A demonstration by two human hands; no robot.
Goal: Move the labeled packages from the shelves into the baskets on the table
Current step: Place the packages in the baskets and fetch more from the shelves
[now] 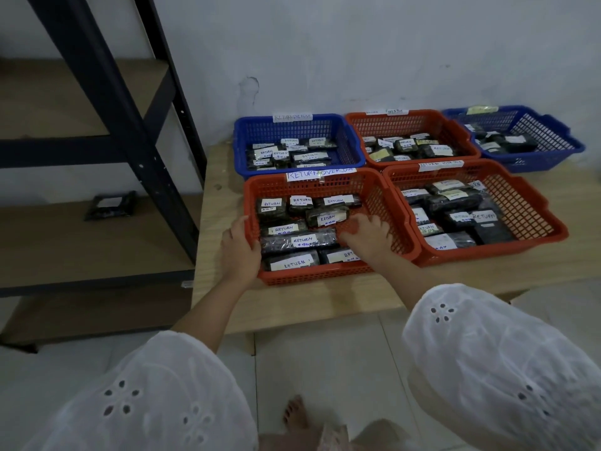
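The left grip (pixel 239 249) clasps the left rim of the near red basket (pixel 325 277) on the wooden worktop (pixel 227 307), thumb inside. The right grip (pixel 367 237) rests palm down inside it among labeled packages (pixel 299 240). Four more baskets (pixel 487 255) stand beside and behind. One package (pixel 110 206) lies on the shelf (pixel 81 252).

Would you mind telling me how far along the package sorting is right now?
Mostly done: all five baskets on the table hold labeled packages. In hand: the left hand grips the rim of the near red basket while the right hand reaches in among its packages. Left: one package lies on the shelf.
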